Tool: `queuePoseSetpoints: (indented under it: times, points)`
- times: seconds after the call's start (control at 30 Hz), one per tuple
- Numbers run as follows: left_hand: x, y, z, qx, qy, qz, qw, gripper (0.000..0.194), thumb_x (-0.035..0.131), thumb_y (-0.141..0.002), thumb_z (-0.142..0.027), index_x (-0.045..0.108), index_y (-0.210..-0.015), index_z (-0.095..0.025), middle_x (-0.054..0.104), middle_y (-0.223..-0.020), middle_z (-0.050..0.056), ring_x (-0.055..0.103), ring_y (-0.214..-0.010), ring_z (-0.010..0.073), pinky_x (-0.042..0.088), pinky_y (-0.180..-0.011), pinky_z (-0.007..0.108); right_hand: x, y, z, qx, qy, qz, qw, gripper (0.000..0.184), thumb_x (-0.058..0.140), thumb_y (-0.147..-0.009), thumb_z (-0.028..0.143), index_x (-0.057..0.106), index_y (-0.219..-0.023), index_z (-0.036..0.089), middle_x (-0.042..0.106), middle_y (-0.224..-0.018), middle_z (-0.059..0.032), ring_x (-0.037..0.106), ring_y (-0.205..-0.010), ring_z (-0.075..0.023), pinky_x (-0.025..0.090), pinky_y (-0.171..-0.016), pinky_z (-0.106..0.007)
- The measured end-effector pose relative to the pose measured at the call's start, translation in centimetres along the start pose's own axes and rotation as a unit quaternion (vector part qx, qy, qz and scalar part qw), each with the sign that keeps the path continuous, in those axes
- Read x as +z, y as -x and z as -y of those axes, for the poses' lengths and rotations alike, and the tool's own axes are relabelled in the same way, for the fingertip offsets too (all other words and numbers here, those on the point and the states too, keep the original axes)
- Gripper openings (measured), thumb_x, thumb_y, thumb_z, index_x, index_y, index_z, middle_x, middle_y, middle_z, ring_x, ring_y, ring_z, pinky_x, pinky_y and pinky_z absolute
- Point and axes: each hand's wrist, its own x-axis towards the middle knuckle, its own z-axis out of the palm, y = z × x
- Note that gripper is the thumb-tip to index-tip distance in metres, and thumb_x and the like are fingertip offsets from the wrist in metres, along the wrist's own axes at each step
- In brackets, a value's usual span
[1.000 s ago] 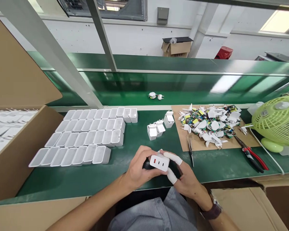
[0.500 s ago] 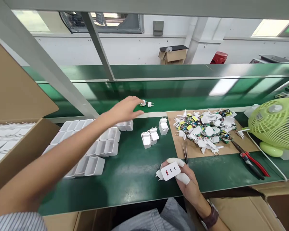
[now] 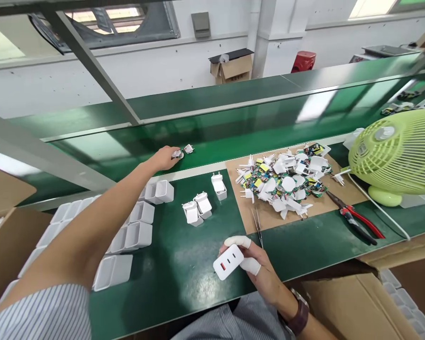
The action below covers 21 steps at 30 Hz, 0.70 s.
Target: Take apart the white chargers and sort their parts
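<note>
My right hand, white covers on two fingers, grips a white charger above the bench's near part. Its face with one red port and two small dark ports points up. Over on the green belt, my left hand has its fingers closed at a small charger board; the fingertips partly hide it. Just right of that lies another white plug piece. Between my hands stand white charger housings with plug parts tilted out of their tops: a touching pair and a single one.
Rows of white housings stand at left, partly behind my left arm. At right, a heap of charger boards covers cardboard, with tweezers at its edge. Red-black pliers and a green fan are farther right.
My left hand has come down onto the belt, its fingers closing at the small board. The view has turned, shifting the bench leftward. My right hand still holds the charger.
</note>
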Motion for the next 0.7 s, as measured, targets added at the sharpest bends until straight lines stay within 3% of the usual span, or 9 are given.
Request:
queuePoseSetpoints:
  times: [0.13, 0.23, 0.33, 0.43, 0.57, 0.63, 0.7]
  points:
    - [-0.6, 0.4, -0.7, -0.032, 0.066, -0.031, 0.997, 0.047, 0.082, -0.074, -0.052, 0.073, -0.100, -0.015, 0.073, -0.091, 0.011, 0.066, -0.095, 0.0308, 0.052, -0.086, 0.038, -0.2, 0.0, -0.2, -0.003, 0.003, 0.007, 1.000, 0.044, 0.058, -0.086, 0.026, 0.069, -0.128, 0.027, 0.072, -0.118, -0.0068, 0.065, -0.108, -0.0275, 0.051, -0.095, -0.042]
    - [-1.3, 1.2, -3.4, -0.016, 0.139, -0.041, 0.989, 0.056, 0.076, -0.082, -0.058, 0.071, -0.114, -0.012, 0.073, -0.099, 0.011, 0.068, -0.082, 0.0226, 0.057, -0.078, 0.037, -0.3, 0.0, -0.5, -0.006, 0.007, 0.008, 1.000, 0.044, 0.059, -0.088, 0.032, 0.068, -0.130, 0.026, 0.071, -0.117, -0.0076, 0.064, -0.106, -0.0279, 0.050, -0.095, -0.042]
    - [-2.1, 3.8, -8.3, 0.062, 0.229, -0.017, 0.971, 0.060, 0.080, -0.080, -0.058, 0.069, -0.124, -0.019, 0.073, -0.113, 0.009, 0.069, -0.086, 0.0188, 0.059, -0.083, 0.037, -0.2, -0.2, -0.6, -0.015, 0.006, 0.011, 1.000, 0.043, 0.060, -0.089, 0.037, 0.069, -0.129, 0.026, 0.070, -0.113, -0.0071, 0.063, -0.102, -0.0272, 0.050, -0.093, -0.041]
    - [-2.2, 8.1, -14.2, 0.224, 0.298, 0.063, 0.926, 0.058, 0.087, -0.075, -0.047, 0.072, -0.124, -0.021, 0.072, -0.118, 0.010, 0.069, -0.095, 0.0231, 0.058, -0.086, 0.039, -0.3, -0.4, -0.8, -0.028, 0.002, 0.007, 1.000, 0.042, 0.062, -0.087, 0.041, 0.072, -0.125, 0.026, 0.070, -0.109, -0.0071, 0.063, -0.099, -0.0268, 0.051, -0.088, -0.039]
    - [0.7, 13.0, -19.9, 0.450, 0.174, 0.157, 0.862, 0.039, 0.078, -0.085, -0.029, 0.074, -0.124, -0.026, 0.069, -0.123, 0.009, 0.066, -0.102, 0.0267, 0.054, -0.085, 0.036, -0.3, -0.6, -1.0, -0.029, 0.010, -0.013, 0.999, 0.041, 0.064, -0.085, 0.045, 0.076, -0.116, 0.022, 0.071, -0.103, -0.0080, 0.063, -0.091, -0.0260, 0.053, -0.082, -0.038]
    - [3.4, 14.0, -21.1, 0.519, 0.118, 0.179, 0.828, 0.039, 0.076, -0.084, -0.021, 0.075, -0.122, -0.027, 0.069, -0.120, 0.010, 0.064, -0.104, 0.0292, 0.052, -0.087, 0.037, -0.4, -0.6, -1.1, -0.029, 0.011, -0.017, 0.999, 0.043, 0.064, -0.084, 0.048, 0.077, -0.115, 0.021, 0.071, -0.099, -0.0077, 0.063, -0.086, -0.0247, 0.054, -0.076, -0.036]
    - [6.3, 14.0, -21.4, 0.553, 0.068, 0.160, 0.815, 0.036, 0.074, -0.081, -0.014, 0.077, -0.115, -0.026, 0.071, -0.112, 0.012, 0.063, -0.100, 0.0304, 0.050, -0.086, 0.039, -0.5, -0.4, -1.1, -0.028, 0.017, -0.012, 0.999, 0.046, 0.064, -0.085, 0.051, 0.076, -0.116, 0.020, 0.070, -0.095, -0.0068, 0.061, -0.079, -0.0223, 0.053, -0.068, -0.033]
